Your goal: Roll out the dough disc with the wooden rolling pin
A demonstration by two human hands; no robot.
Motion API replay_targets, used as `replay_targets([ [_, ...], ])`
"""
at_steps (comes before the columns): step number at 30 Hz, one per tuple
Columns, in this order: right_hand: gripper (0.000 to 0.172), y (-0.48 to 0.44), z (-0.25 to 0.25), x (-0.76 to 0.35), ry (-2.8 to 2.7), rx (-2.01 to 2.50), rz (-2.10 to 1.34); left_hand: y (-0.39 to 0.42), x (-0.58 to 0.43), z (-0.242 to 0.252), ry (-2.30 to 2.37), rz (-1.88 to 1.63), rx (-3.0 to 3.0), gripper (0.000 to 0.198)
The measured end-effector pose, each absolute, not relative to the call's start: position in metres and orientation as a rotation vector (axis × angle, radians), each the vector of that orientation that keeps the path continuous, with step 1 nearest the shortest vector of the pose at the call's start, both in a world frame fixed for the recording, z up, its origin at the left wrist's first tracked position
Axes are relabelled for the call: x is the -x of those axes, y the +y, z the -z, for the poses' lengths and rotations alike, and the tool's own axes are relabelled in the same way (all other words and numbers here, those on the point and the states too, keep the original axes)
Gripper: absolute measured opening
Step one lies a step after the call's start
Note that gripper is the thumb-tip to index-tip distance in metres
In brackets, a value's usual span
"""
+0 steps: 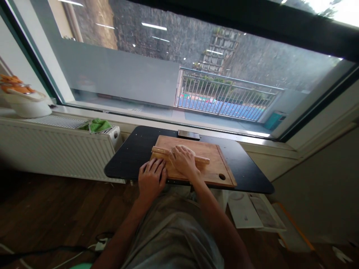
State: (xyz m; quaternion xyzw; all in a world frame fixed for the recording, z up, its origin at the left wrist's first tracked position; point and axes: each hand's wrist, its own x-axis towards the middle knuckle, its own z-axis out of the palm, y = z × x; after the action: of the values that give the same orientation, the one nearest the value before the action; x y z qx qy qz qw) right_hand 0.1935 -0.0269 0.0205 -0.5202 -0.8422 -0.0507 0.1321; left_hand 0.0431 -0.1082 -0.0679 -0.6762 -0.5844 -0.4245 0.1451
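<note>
Rolling pin [202, 160]: slim, light-brown wood, beneath right hand [183, 161], ends jutting past fingers both sides. Pale, dough-like piece [191, 150] peeking beyond right fingers. 1 pin, 1 wooden board [206, 175] below fingers, 2 hands. Right palm-down, fingers close together; gripping or not, cannot tell. Left hand [153, 175] palm-down, fingers slightly spread at board's edge.

Left hand [153, 178]: bare | Right hand [183, 161]: bare | Forearms [214, 209]: slim, uncovered along visible length | Garment [174, 231]: dull grey-olive cloth, loose, long soft folds and creases, paler at right side | Garment type: cannot be determined from this view
</note>
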Motion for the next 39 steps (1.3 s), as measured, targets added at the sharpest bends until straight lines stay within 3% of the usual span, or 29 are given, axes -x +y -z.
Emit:
replay_targets([
  [8, 0.044, 0.023, -0.031, -0.201, -2.694, 1.399, 0.188, -0.108, -0.042, 0.069, -1.66, 1.213, 1.951, 0.038],
  [17, 0.045, -0.043, -0.015, -0.202, -2.418, 1.382, 0.124, -0.108, -0.042, 0.07, -1.686, 1.195, 1.953, 0.037],
  [23, 0.056, -0.051, -0.006, -0.205, -2.437, 1.403, 0.126, -0.108, -0.042, 0.071, -1.674, 1.179, 1.942, 0.036],
  [33, 0.044, -0.005, -0.038, -0.197, -2.615, 1.49, 0.145, -0.107, -0.041, 0.07, -1.603, 1.172, 1.916, 0.033],
  [39, 0.044, -0.043, -0.019, -0.197, -2.405, 1.461, 0.093, -0.106, -0.042, 0.073, -1.607, 1.15, 1.903, 0.033],
])
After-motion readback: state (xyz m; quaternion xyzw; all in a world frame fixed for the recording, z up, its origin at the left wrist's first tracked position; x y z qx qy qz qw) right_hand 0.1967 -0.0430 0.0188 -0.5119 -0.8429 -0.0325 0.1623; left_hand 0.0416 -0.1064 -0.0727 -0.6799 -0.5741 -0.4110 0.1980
